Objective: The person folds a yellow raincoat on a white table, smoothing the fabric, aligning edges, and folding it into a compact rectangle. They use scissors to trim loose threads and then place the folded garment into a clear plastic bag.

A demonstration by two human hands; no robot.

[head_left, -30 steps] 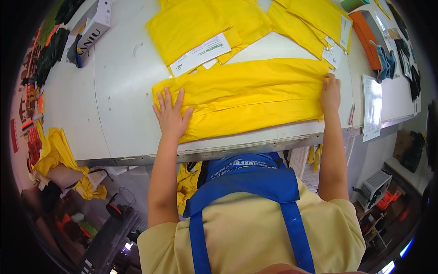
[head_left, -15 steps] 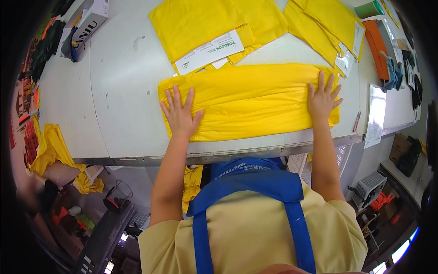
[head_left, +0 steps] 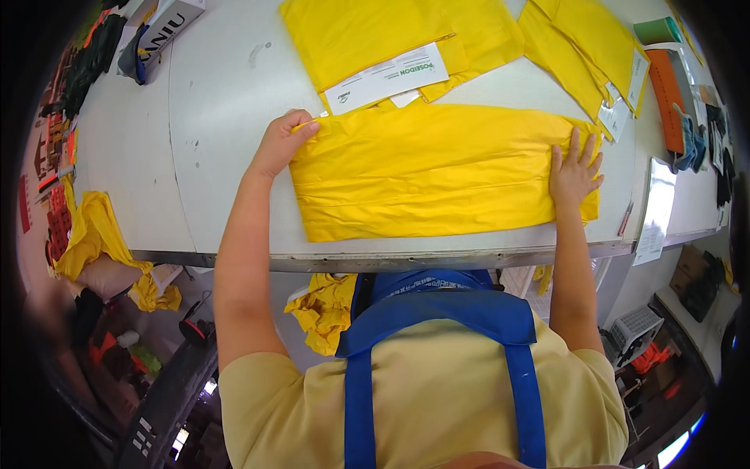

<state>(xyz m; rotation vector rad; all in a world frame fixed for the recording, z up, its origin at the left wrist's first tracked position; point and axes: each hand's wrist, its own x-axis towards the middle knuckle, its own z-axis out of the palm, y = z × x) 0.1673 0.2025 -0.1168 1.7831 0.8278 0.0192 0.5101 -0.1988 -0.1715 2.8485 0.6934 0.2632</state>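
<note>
A folded yellow garment (head_left: pixel 437 172) lies as a long, wrinkled rectangle along the table's near edge. My left hand (head_left: pixel 287 141) pinches its far left corner between thumb and fingers. At the other end, my right hand (head_left: pixel 576 173) rests flat on the fabric with fingers spread. Just beyond lies another yellow folded piece (head_left: pixel 391 39) with a white printed card (head_left: pixel 387 78) on it. Farther right are more yellow folded pieces (head_left: pixel 582 47), with clear-wrapped labels at their edges.
On the right of the table (head_left: pixel 226 156) are an orange box (head_left: pixel 666 98), a green roll (head_left: pixel 658 31), a white sheet (head_left: pixel 655 211) and a small red cutter (head_left: pixel 626 218). A white box (head_left: pixel 176 23) stands far left. Yellow fabric (head_left: pixel 324 309) hangs below the table edge.
My left hand has gone from lying flat on the garment to gripping its far left corner. My right hand stays flat on the right end. The whole view has shifted slightly.
</note>
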